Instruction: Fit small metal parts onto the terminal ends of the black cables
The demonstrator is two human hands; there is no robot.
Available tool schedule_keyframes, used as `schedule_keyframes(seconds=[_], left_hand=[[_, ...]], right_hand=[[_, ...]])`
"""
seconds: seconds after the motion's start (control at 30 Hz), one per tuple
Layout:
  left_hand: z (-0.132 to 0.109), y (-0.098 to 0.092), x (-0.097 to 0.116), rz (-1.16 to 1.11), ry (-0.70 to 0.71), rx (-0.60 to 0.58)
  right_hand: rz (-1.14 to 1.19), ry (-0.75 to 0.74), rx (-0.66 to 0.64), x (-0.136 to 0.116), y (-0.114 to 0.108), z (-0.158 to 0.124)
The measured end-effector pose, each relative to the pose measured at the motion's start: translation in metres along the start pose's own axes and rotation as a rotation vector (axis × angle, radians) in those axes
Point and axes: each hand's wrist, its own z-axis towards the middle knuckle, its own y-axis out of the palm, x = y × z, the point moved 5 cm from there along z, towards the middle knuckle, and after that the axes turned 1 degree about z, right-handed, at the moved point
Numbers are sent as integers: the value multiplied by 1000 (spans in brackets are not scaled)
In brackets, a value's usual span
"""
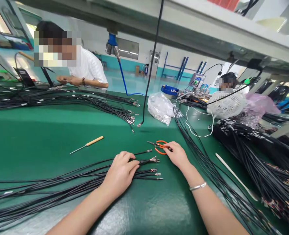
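My left hand (pixel 121 171) rests over a bundle of black cables (pixel 85 176) near the middle of the green table, its fingers curled around some of them. The cables' metal ends (pixel 155 159) stick out to the right of my fingers. My right hand (pixel 177 155), with a silver bangle at the wrist, has its fingertips closed on the orange handle of small scissors (pixel 161 145), whose blades point left. To the left, an awl with a wooden handle (pixel 94 141) lies on the table, apart from both hands.
Long cable bundles (pixel 97 104) cross the table's far side. Behind lie a clear bag of metal parts (pixel 160 106) and a white fan (pixel 227 104). Cables are heaped at right near a white strip (pixel 234 174). A black cable (pixel 151 62) hangs down centrally. Two people sit beyond.
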Motion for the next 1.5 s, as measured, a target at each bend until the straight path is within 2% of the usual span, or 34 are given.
schedule_keyframes(seconds=[0.1, 0.17, 0.23, 0.37, 0.5, 0.67, 0.8, 0.97, 1.2, 1.37, 1.5], left_hand=[[-1, -3, 5, -80, -6, 1], [-2, -3, 7, -129, -28, 10], [-3, -3, 7, -161, -53, 19], [-4, -7, 8, -195, -73, 45], [-6, -10, 11, -208, -71, 45], [-8, -11, 15, -201, -78, 35], [-8, -13, 15, -204, -64, 69], [-6, -19, 22, -210, -88, 100], [1, -22, 53, -352, -81, 172], [2, -23, 59, -425, -109, 216], [2, -25, 62, -428, -77, 230]], right_hand=[[32, 28, 56, -6, -8, -3], [177, 62, 19, -19, -10, -9], [393, 129, -126, -34, -5, -19], [655, 210, -411, -59, 1, -35], [840, 310, -520, -61, 0, -40], [917, 348, -470, -63, -7, -37], [1054, 385, -391, -71, -11, -38], [1074, 333, -349, -76, -13, -42], [984, 245, -379, -84, -20, -48], [930, 221, -415, -91, -26, -50], [915, 195, -430, -94, -28, -53]])
